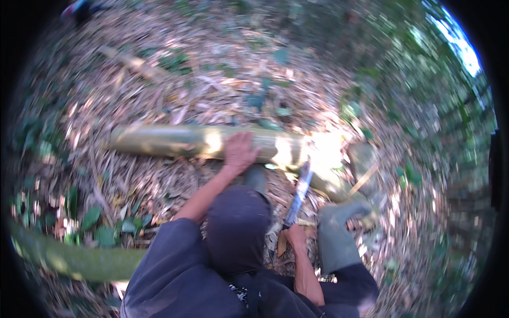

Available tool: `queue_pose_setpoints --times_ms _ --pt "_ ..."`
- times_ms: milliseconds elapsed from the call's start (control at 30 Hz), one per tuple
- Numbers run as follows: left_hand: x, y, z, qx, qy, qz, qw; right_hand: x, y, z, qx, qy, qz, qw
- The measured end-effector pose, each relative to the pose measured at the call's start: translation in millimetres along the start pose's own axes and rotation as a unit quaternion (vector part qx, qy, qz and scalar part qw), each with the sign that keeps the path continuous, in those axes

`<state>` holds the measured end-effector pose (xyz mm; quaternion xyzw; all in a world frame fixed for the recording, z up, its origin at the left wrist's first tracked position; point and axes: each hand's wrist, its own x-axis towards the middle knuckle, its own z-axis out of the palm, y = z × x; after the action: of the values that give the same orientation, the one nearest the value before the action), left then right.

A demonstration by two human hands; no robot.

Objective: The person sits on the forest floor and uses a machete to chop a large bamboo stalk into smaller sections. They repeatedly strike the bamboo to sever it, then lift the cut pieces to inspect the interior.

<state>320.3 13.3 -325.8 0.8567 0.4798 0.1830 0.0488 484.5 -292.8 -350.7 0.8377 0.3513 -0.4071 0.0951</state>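
Note:
A thick green bamboo pole [180, 139] lies crosswise on leaf litter in front of me. My left hand [241, 151] rests on top of it, palm down, fingers stretched over its curve. Low on the right, my right hand [296, 237] is closed around the dark handle of a machete [300, 195]. Its long shiny blade points away from me and its tip meets the pole near the right end; whether it has cut in is lost in blur and glare. A thinner greenish length [330, 185] slants down to the right from there.
My grey-green boot [335, 238] stands right of the machete, close to the blade side. A rounded stone-like lump [362, 160] lies beyond the pole's right end. Another thick green stem [90, 263] lies at lower left. Dry leaves and low plants [108, 233] cover the ground.

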Motion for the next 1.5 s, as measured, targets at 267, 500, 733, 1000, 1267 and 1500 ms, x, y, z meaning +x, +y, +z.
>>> queue_pose_setpoints --times_ms 267,500,733,1000,1267,1500 --pt "-41.0 -95.7 -45.7 -0.007 -0.009 0.010 1.000 64.2 -171.4 -89.6 0.303 0.336 -0.121 0.883" --pt "-40.3 -124.1 -40.1 -0.121 0.002 0.020 0.992 150.9 -216.2 -85.7 0.625 0.083 -0.120 0.767" --pt "-32.1 -212.4 -35.3 -0.103 0.314 -0.402 0.854 161.9 -211.3 -96.3 0.658 0.066 -0.123 0.740" --pt "-88.7 -345.2 -32.3 -0.711 0.373 -0.537 0.259 147.4 -240.4 -83.8 0.645 0.146 -0.102 0.743" --pt "-86.3 -306.2 -45.6 -0.805 0.368 -0.401 0.237 84.8 -214.0 -58.0 0.585 0.360 -0.037 0.725" --pt "-52.0 -207.3 -9.3 -0.938 0.257 -0.139 0.186 8.4 -85.3 -122.2 0.523 0.582 -0.158 0.602"
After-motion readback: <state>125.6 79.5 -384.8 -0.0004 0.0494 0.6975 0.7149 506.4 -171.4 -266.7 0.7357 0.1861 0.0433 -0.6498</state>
